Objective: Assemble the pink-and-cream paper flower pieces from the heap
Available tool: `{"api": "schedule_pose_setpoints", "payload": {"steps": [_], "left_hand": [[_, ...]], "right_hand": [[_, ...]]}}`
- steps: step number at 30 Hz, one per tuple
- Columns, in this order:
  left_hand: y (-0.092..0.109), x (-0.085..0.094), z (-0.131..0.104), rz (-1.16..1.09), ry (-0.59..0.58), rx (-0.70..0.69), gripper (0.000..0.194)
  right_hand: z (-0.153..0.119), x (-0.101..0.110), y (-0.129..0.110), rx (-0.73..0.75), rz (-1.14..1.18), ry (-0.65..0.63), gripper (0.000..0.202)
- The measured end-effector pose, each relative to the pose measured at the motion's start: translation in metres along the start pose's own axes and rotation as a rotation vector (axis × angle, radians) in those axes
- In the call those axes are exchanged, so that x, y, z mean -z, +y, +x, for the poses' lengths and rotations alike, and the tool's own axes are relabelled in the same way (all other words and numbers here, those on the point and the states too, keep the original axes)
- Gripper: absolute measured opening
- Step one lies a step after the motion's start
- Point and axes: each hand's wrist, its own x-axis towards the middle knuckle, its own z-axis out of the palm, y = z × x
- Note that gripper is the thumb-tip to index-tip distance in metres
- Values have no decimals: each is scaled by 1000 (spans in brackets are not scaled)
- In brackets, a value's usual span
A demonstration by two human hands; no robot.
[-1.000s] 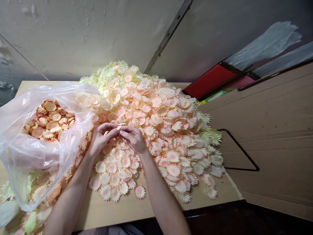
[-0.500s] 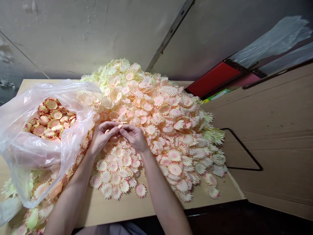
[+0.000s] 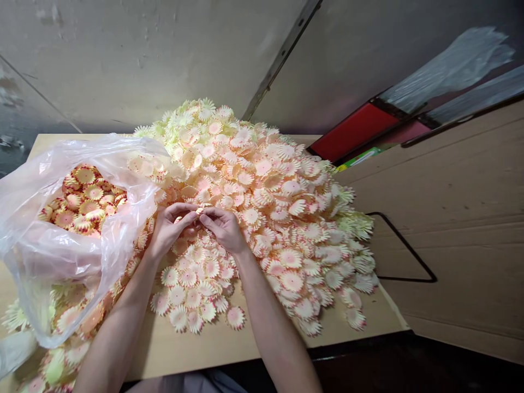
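Between my two hands is a small cream artificial flower piece, pinched at its edges and mostly covered by fingers. My left hand is closed on it from the left, thumb and forefinger pressed together. From the other side my right hand grips it the same way. Both hands are over the lower left of a large heap of flat, fringed flower pieces, pale pink and cream with red-tipped edges. Left of my hands, a translucent plastic bag lies open with curled flower pieces in it.
Everything lies on a light wooden table against a grey wall. Loose flower pieces spill at the lower left. At the right stand a cardboard sheet, a bent black metal rod and a red box.
Both hands stay in nearly the same place, still pinching the flower piece, with only slight finger motion. The view has shifted very slightly.
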Motion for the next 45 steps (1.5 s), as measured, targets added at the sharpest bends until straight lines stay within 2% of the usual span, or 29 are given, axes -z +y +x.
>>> {"api": "schedule_pose_setpoints", "payload": {"steps": [10,13,20,29,32,35,40,43,45], "left_hand": [[4,-2,-1,26,16,-21,35],[6,-4,-2,88,66,-69,35],[1,-3,-2,152,176,-60,31],[-9,0,5,-31,225,-115,32],[-5,-3,4,-138,216,-84,34],[-1,-7,2,-145,194,-47,36],[1,-9,1,-173,135,2,36],[2,-7,3,-210,144,37,40],[3,-5,4,-225,167,44,43]], "right_hand": [[-2,-1,-2,-20,-14,-6,25],[-2,0,-2,-32,-11,-4,25],[-3,0,-3,-44,13,-40,23],[-4,-1,-9,-41,53,-111,28],[-7,1,-14,-39,73,-103,29],[-10,3,-16,-50,108,-96,32],[-18,7,-21,-64,107,-174,32],[-21,10,-28,-47,87,-261,41],[-20,12,-32,20,93,-244,51]]}}
